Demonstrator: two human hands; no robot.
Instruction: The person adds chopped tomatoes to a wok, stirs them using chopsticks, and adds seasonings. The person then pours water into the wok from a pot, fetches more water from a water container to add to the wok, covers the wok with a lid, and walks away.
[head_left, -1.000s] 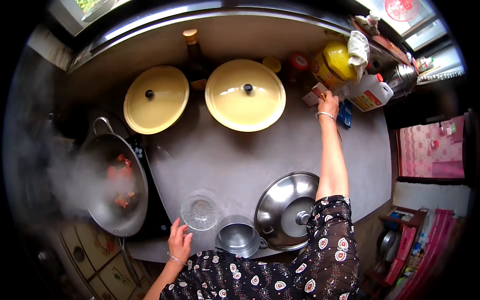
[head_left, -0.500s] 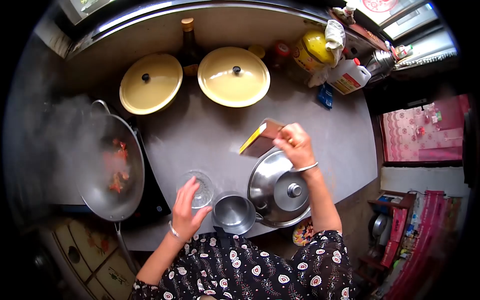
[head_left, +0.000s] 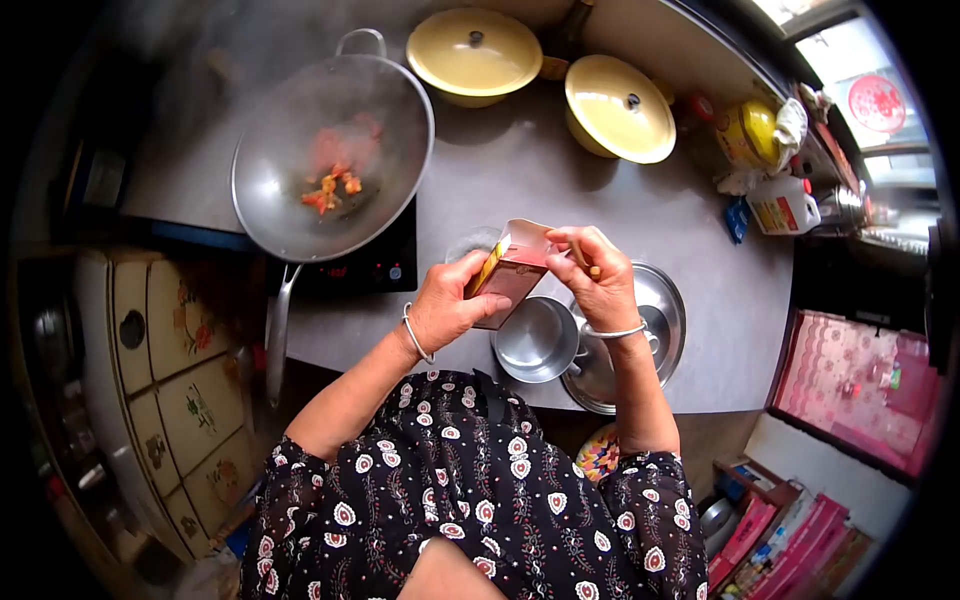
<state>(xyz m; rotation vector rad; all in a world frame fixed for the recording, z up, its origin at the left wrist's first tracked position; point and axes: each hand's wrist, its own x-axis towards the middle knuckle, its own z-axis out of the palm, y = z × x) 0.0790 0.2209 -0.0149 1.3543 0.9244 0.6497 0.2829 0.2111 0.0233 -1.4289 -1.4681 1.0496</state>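
Observation:
A small red and yellow box (head_left: 510, 278) is held by my left hand (head_left: 447, 303), thumb on its face. Its top flap stands up. My right hand (head_left: 600, 283) pinches at the open end, fingers closed; a short brown thing shows between its fingers, too small to name. Below and between the hands is a metal pot (head_left: 535, 340). A glass dish (head_left: 474, 242) is partly hidden behind my left hand and the box. Behind my right wrist lies a steel lid (head_left: 662, 300). At the upper left, a steaming wok (head_left: 270, 190) holds red and orange food (head_left: 335, 185).
The wok rests on a black cooktop (head_left: 350, 275), its handle (head_left: 281, 335) pointing toward me. Two yellow lidded bowls (head_left: 475, 65) (head_left: 620, 105) stand at the back. A yellow container (head_left: 750, 135), a white jug (head_left: 783, 207) and a blue packet (head_left: 737, 219) are at the right.
The box has come from the back right to in front of me, and my left hand has taken hold of it. Its flap now stands up. The view has turned toward the wok.

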